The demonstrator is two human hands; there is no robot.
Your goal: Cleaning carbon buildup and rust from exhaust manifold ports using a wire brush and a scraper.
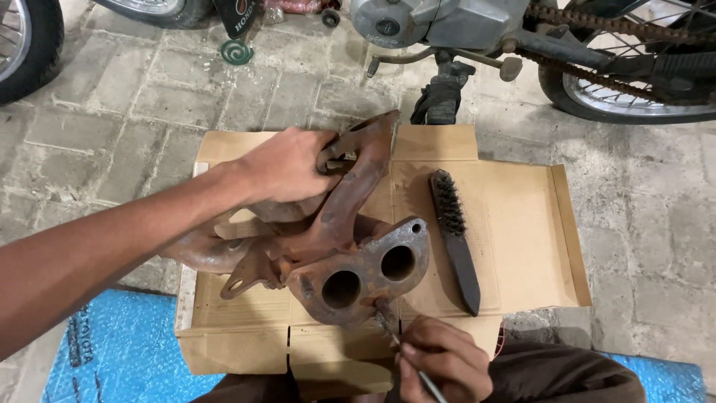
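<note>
A rusty brown metal exhaust manifold (328, 239) with two round ports on its near flange lies on a flattened sheet of cardboard (514, 246). My left hand (287, 164) grips its far flange from above. My right hand (440, 362), at the near edge, holds a thin metal tool (406, 354) whose tip touches the lower rim of the near flange, just under the two ports. A black wire brush (455, 239) lies on the cardboard to the right of the manifold, untouched.
The cardboard sits on a grey paved floor. A motorcycle with its engine, chain and rear wheel (619, 82) stands across the top; its stand (440, 97) reaches the cardboard's far edge. Another wheel (26, 45) is at top left. Blue sheeting (127, 351) lies near left.
</note>
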